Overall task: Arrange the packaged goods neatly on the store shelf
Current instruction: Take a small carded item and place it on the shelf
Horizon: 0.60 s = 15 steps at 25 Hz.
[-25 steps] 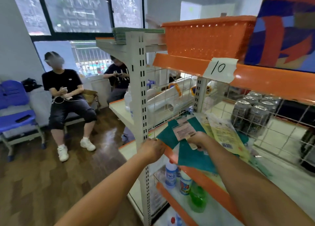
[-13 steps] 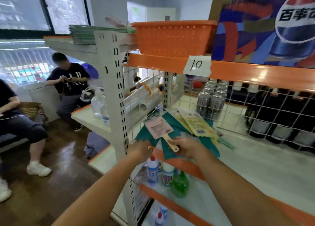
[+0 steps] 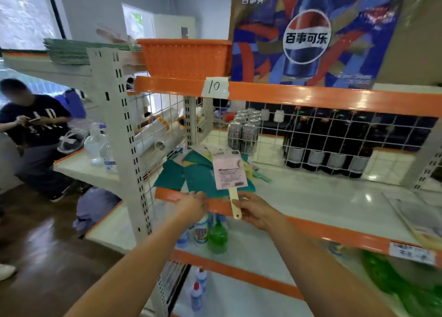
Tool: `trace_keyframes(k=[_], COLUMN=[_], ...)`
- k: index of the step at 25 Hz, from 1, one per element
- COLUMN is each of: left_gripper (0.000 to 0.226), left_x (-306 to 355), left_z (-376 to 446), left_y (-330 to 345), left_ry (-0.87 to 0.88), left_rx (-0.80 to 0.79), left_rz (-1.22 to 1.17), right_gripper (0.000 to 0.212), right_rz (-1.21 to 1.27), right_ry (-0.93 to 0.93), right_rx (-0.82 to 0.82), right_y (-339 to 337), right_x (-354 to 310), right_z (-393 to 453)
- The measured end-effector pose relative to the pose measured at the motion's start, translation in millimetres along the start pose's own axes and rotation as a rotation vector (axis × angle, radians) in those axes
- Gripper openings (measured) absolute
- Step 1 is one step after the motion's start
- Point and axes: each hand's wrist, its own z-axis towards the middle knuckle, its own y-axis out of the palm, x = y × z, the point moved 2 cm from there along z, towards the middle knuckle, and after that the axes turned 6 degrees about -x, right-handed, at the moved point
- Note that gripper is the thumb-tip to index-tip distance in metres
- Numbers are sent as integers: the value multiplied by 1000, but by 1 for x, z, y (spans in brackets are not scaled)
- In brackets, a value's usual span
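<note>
A loose pile of teal flat packages (image 3: 198,175) lies at the left end of the white shelf (image 3: 311,197), overhanging its orange front edge. On top lies a pink-carded item with a cream handle (image 3: 229,170). My right hand (image 3: 256,211) pinches the handle's lower end at the shelf edge. My left hand (image 3: 192,205) grips the front edge of the teal packages. Yellow packets (image 3: 248,170) stick out behind the pile.
Cans (image 3: 241,132) and dark bottles (image 3: 334,149) stand behind a wire grid. An orange basket (image 3: 184,58) sits on the shelf above. Spray bottles (image 3: 210,230) stand on the shelf below. A seated person (image 3: 31,125) is at left. Flat printed packets (image 3: 421,218) lie at right.
The view swung right and closer to the shelf. The pink-carded item turned from slanted to nearly upright on the pile. Both hands stayed at the pile's front edge.
</note>
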Motion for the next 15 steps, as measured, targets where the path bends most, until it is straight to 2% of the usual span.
trace_keyframes(k=[3, 8, 15], left_gripper=[33, 36, 40], left_x=[30, 75, 126], left_z=[-23, -57, -64], left_y=[18, 58, 65], left_ry=[67, 133, 294], left_rx=[5, -93, -111], left_rz=[-35, -76, -105], right_gripper=[18, 21, 19], right_rz=[20, 68, 156], right_ry=[-25, -26, -33], right_rx=[83, 172, 319], right_y=[-24, -55, -84], right_x=[25, 67, 91], right_z=[-36, -90, -133])
